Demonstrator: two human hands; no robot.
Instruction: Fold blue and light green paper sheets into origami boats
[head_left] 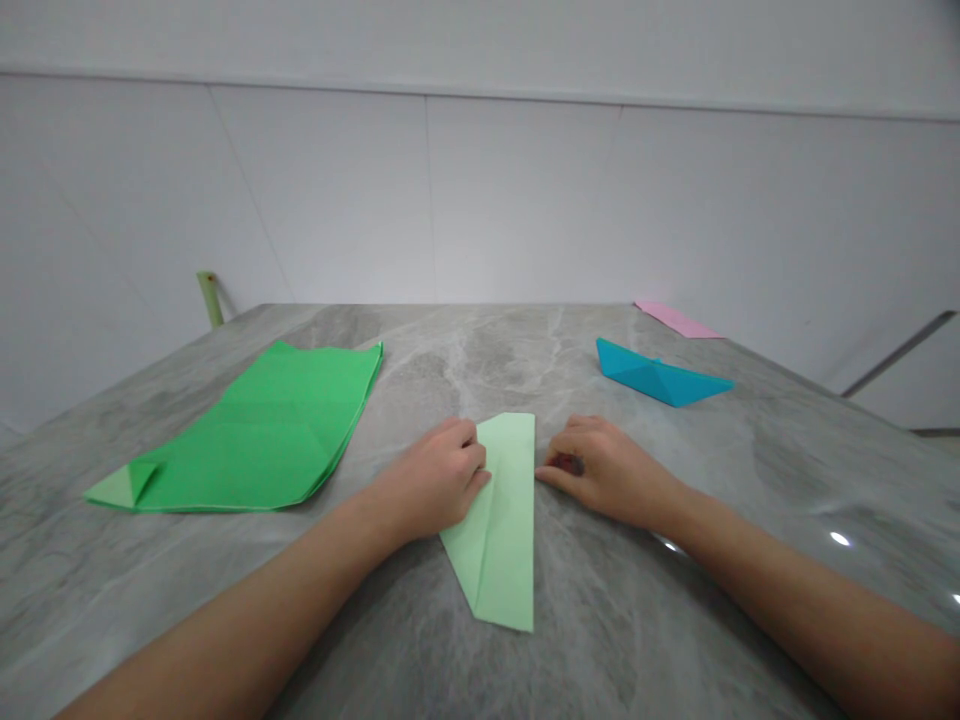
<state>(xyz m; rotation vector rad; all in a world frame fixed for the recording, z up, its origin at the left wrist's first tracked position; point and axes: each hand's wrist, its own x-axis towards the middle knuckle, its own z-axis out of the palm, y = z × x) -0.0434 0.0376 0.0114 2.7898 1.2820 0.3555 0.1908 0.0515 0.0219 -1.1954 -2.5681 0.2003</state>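
Observation:
A folded sheet of light green paper lies on the grey marble-patterned table in front of me, with a long crease running down it and slanted corners on its left side. My left hand rests on the paper's left part, its fingers curled and closed on it. Just at the paper's right edge is my right hand, fingers bent inward and thumb tip touching or nearly touching that edge. Nothing shows within its curled fingers except a dark mark on the skin.
Left of my hands lies a stack of bright green paper, one corner folded over. A blue folded paper boat stands at the right. Pink paper lies at the table's far right edge. Behind the table rises a white wall.

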